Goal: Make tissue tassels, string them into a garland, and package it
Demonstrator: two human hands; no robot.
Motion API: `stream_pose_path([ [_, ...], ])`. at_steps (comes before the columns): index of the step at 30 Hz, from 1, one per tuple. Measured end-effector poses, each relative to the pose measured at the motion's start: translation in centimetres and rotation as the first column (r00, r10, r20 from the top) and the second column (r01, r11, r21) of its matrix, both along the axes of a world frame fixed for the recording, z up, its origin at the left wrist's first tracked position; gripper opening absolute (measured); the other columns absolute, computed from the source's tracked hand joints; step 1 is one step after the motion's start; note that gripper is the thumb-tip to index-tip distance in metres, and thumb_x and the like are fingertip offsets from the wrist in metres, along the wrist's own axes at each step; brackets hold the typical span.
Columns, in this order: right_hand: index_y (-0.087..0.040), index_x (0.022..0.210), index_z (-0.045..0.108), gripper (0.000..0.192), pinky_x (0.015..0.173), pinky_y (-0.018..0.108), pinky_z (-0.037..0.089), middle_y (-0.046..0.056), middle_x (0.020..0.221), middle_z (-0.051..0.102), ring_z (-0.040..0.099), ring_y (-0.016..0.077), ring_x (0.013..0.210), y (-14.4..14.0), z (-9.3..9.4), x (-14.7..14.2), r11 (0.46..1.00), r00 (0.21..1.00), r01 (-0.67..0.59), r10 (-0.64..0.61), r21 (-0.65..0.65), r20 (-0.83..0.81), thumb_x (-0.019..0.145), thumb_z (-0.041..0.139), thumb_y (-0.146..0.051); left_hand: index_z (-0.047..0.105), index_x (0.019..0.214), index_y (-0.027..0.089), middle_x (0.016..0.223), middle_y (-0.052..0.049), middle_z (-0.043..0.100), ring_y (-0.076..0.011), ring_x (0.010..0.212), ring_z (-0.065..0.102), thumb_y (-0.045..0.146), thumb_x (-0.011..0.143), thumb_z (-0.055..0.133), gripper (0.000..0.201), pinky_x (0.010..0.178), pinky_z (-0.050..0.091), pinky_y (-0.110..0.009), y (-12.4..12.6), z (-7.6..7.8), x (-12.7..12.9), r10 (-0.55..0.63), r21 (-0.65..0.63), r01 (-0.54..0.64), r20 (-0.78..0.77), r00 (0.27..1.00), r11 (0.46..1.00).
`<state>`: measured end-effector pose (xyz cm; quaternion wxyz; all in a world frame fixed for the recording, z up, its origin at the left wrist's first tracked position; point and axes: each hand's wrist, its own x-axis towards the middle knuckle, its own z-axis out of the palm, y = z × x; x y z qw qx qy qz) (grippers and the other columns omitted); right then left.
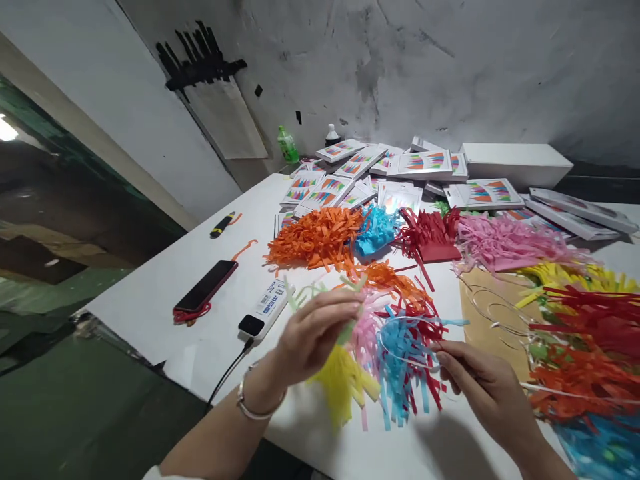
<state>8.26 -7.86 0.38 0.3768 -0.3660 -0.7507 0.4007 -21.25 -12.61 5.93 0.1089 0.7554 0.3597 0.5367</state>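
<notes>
The left hand pinches a pale green tassel closed at its top, above the hanging bunch of tassels. The right hand pinches the string — best kept taut, tassels spaced evenly.

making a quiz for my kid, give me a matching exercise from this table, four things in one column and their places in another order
Things:
1. phone
2. green bottle
3. white box
4. orange tassels

Places:
A. far right, against the wall
B. middle of the table, left of the blue tassels
C. left side of the table, beside the power strip
D. far end, in the corner by the wall

Pairs: 1-C, 2-D, 3-A, 4-B
</notes>
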Motion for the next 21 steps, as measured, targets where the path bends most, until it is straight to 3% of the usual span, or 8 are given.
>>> stream_pose_path([
  [2,-0.024,0.106,0.073,0.018,0.049,0.018,0.049,-0.002,0.07,0.07,0.06,0.0103,0.05,-1.2,1.3,-0.9,0.997,0.998,-0.063,0.064,0.035,-0.019,0.097,0.059,-0.031,0.04,0.146,0.04,0.151,-0.011,0.047,-0.0128,0.092,0.072,-0.003,0.093,0.055,0.07,0.082,0.062,-0.029,-0.6,-1.2,2.7,-0.146,-0.158,0.184,0.229,0.962,0.97],
  [4,-0.023,0.108,0.071,0.017,0.048,0.017,0.049,-0.003,0.068,0.069,0.06,0.0095,0.049,-2.2,2.5,-1.9,0.994,0.996,-0.083,0.085,0.078,-0.026,0.098,0.058,-0.028,0.036,0.146,0.044,0.149,-0.011,0.051,-0.0134,0.089,0.074,0.002,0.093,0.061,0.072,0.077,0.062,-0.026,-0.9,-2.5,4.8,-0.166,-0.301,0.346,0.492,0.854,0.889],
  [7,-0.02,0.102,0.071,0.016,0.048,0.018,0.048,-0.002,0.069,0.071,0.06,0.0097,0.049,-2.9,3.5,-3.2,0.983,0.998,-0.064,0.063,0.17,0.01,0.098,0.056,-0.025,0.045,0.138,0.034,0.107,-0.005,0.075,-0.0157,0.085,0.076,0.008,0.087,0.073,0.064,0.074,0.06,-0.023,-1.1,-3.8,6.5,-0.007,-0.433,0.484,0.74,0.673,0.76],
  [9,-0.019,0.095,0.07,0.017,0.051,0.018,0.048,0.0,0.072,0.073,0.063,0.0108,0.053,-2.9,3.6,-3.6,0.974,0.997,-0.064,0.053,0.218,0.058,0.098,0.054,-0.023,0.047,0.137,0.027,0.089,-0.003,0.077,-0.0158,0.082,0.075,0.011,0.082,0.08,0.065,0.076,0.059,-0.022,-1.3,-4.0,6.9,0.12,-0.499,0.531,0.796,0.593,0.685],
  [11,-0.02,0.092,0.069,0.017,0.053,0.019,0.048,-0.001,0.074,0.073,0.065,0.0114,0.055,-2.9,3.5,-3.7,0.967,0.995,-0.068,0.047,0.244,0.089,0.098,0.053,-0.021,0.046,0.139,0.024,0.086,-0.004,0.078,-0.0156,0.08,0.075,0.014,0.079,0.083,0.071,0.078,0.059,-0.024,-1.4,-4.1,7.0,0.208,-0.537,0.563,0.813,0.543,0.629],
  [13,-0.02,0.094,0.069,0.017,0.055,0.02,0.048,-0.001,0.076,0.074,0.067,0.0122,0.058,-3.0,3.3,-3.6,0.964,0.994,-0.067,0.043,0.257,0.097,0.098,0.053,-0.021,0.047,0.138,0.024,0.093,-0.005,0.078,-0.0156,0.078,0.075,0.017,0.077,0.085,0.073,0.078,0.058,-0.025,-1.5,-4.1,7.1,0.25,-0.549,0.579,0.819,0.517,0.602],
  [16,-0.021,0.094,0.069,0.018,0.057,0.021,0.048,0.001,0.078,0.075,0.068,0.0137,0.061,-3.3,3.1,-3.4,0.969,0.992,-0.08,0.055,0.234,0.112,0.099,0.051,-0.022,0.049,0.134,0.027,0.101,-0.004,0.076,-0.0157,0.076,0.075,0.018,0.075,0.087,0.07,0.075,0.057,-0.026,-1.8,-4.4,7.2,0.253,-0.542,0.578,0.824,0.506,0.61],
  [21,-0.022,0.09,0.07,0.023,0.054,0.022,0.045,0.001,0.072,0.072,0.064,0.0143,0.056,-3.6,3.3,-3.3,0.983,0.983,-0.112,0.088,0.147,0.161,0.1,0.05,-0.025,0.045,0.141,0.028,0.097,-0.006,0.076,-0.017,0.079,0.075,0.019,0.077,0.085,0.076,0.072,0.056,-0.025,-2.1,-4.7,7.2,0.232,-0.536,0.575,0.823,0.518,0.619],
])
